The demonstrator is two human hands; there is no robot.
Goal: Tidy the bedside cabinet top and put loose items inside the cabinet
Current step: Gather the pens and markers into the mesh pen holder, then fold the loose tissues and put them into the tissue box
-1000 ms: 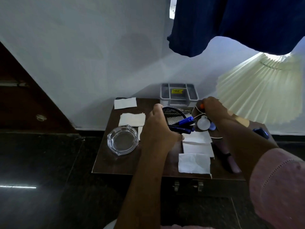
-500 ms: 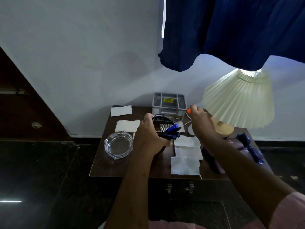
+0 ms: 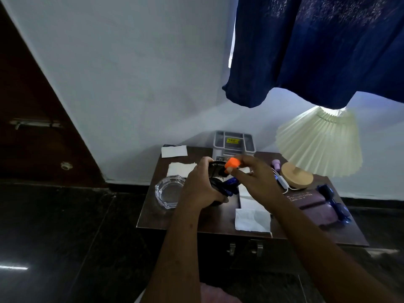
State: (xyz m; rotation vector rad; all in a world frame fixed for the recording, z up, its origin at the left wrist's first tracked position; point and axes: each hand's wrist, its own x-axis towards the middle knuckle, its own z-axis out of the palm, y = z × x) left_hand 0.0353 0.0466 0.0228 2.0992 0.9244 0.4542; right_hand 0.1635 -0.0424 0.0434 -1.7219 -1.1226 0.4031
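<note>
Now, nearest of all, the cabinet front (image 3: pixel 244 248) looks shut, so I think nothing has gone inside yet. Just above it, on the worktop (image 3: pixel 150 217), a white paper (image 3: pixel 252 219) lies flat, with more papers behind it.

Next come the hands. The left hand (image 3: pixel 197 189) wraps round a black mesh cup (image 3: pixel 215 169) and holds it tipped a little. I cannot tell if the cup touches the worktop. Blue pens (image 3: pixel 229 186) poke out of it.

The right hand (image 3: pixel 254 179) has moved. A moment ago it was back by the lamp (image 3: pixel 317 145), picking up a small orange thing (image 3: pixel 232 163). It has now come across, and its fingers (image 3: pixel 246 160) pinch the orange thing right over the mouth of the cup. So I think one more loose bit is about to join the pens.

A glass ashtray (image 3: pixel 169 191) sits just left of the cup, not touched. A dark book (image 3: pixel 306 200) lies on the right. Far back by the wall stands a grey tray (image 3: pixel 234 142). The papers, ashtray and book are all out on top, so lots is left to do.
</note>
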